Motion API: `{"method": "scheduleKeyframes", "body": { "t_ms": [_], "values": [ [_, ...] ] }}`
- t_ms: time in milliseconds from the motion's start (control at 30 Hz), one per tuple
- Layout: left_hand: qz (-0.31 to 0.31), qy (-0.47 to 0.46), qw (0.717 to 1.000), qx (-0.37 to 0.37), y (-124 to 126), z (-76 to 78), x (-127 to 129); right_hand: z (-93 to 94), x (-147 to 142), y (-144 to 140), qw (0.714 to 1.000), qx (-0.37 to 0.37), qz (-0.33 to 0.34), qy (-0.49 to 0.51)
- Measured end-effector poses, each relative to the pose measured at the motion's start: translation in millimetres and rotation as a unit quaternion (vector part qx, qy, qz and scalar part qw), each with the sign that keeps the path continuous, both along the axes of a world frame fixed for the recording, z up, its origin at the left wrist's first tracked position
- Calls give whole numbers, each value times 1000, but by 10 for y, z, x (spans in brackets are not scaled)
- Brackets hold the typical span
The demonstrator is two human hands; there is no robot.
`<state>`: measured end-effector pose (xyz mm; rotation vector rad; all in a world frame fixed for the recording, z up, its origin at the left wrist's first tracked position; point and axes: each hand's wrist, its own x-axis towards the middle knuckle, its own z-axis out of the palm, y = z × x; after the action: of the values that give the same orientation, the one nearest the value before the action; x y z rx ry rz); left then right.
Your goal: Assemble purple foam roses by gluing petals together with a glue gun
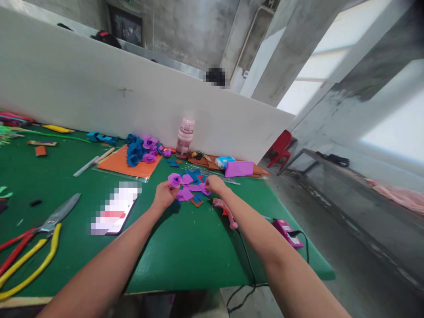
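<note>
My left hand [164, 194] grips a rolled purple felt flower [174, 179] just above the green table [185, 247]. My right hand [214, 183] pinches a purple felt petal [205, 189] at the edge of a small heap of purple and blue felt pieces [191, 190]. The two hands are close together over that heap. A pink glue gun [224, 212] lies just below my right wrist, its black cord running off the table's front edge.
Finished blue and purple flowers [142, 149] sit on an orange sheet [124, 165]. A pink bottle [184, 136] stands by the white partition. A phone [114, 211], scissors [43, 227], yellow-handled pliers [29, 267] lie left; a purple box [239, 168] and pink device [287, 232] right.
</note>
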<state>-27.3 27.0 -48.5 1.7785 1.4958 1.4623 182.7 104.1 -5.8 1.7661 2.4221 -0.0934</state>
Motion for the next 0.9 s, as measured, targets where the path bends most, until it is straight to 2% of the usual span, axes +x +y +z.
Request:
{"method": "scheduleKeyframes", "body": {
  "t_ms": [300, 600, 767, 900],
  "values": [
    [0, 42, 999, -12, 7, -16, -5, -36, 36, -16, 1000, 15, -16, 13],
    [-1, 26, 1000, -6, 9, -14, -4, -64, 128, -2, 992, 17, -35, 120],
    [-12, -4, 1000, -10, -12, 36, 7, -10, 210, 10, 971, 17, -54, 233],
    [-29, -54, 998, -28, -56, 116, 23, 134, 245, -87, 934, 21, -79, 347]
  ]
}}
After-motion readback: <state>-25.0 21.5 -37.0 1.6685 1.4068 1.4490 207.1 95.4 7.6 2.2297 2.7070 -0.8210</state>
